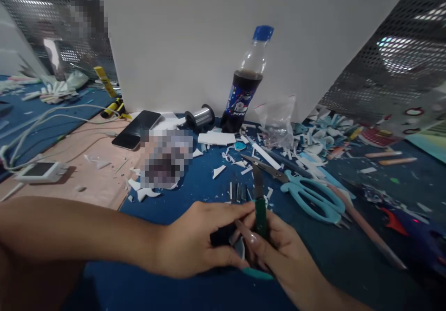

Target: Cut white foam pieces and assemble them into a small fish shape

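Note:
Both my hands meet low in the middle of the head view, over a blue work surface [118, 281]. A green-handled knife [260, 215] is in my right hand [292, 255], its dark blade pointing up and away. My left hand [190, 241] is closed on a small piece with black [222, 235], pale and teal [258, 274] parts. The fingers of both hands touch around this piece and hide much of it; what it is, I cannot make out. Light blue scissors [313, 197] lie to the right of the knife.
A cola bottle [242, 85] stands by the white partition [181, 36], beside a wire spool [200, 117] and a clear plastic bag [278, 120]. White scraps [216, 138] litter the surface. At left lie a phone [136, 129] and a charger [42, 172]; a blue tool [414, 232] lies right.

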{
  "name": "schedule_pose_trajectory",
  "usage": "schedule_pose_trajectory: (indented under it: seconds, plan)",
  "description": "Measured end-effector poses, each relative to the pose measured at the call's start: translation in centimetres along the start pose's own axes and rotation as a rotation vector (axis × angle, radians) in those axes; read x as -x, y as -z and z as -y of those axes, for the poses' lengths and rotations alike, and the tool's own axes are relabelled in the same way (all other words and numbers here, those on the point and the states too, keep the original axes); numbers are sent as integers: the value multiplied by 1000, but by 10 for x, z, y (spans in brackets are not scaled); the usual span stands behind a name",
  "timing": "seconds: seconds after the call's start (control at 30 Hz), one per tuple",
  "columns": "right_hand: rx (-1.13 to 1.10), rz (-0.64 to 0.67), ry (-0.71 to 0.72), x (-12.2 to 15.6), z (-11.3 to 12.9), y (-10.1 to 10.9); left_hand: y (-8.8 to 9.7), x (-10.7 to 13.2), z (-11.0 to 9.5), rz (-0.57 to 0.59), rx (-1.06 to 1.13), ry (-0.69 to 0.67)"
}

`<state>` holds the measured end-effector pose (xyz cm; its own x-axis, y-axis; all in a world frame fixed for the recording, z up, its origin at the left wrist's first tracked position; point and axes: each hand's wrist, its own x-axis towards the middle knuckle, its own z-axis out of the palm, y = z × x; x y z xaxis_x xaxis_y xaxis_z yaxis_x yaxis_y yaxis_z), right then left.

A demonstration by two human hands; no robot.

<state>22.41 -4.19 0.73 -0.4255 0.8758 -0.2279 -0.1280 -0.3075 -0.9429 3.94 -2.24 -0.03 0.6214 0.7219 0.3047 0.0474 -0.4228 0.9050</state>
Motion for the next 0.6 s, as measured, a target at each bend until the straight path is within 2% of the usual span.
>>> schedule_pose_trajectory:
  seconds: [0.2,0.27,0.37,0.43,0.5,0.6]
  plan:
    - [81,-49,-125,4,-6,9,-3,-1,4,-31,137,21]
    - [134,-78,-169,8,-12,15,0,-3,6,-26,121,-5]
    - [119,-176,-131,12,-18,19,10,-4,8,-60,38,-35]
    - [85,-197,-91,11,-17,18,17,-3,9,-126,-24,18]
    - [69,-166,-84,8,-14,16,23,1,9,-194,-72,97]
    - [75,-126,-169,5,-9,14,26,6,6,-246,-69,155]
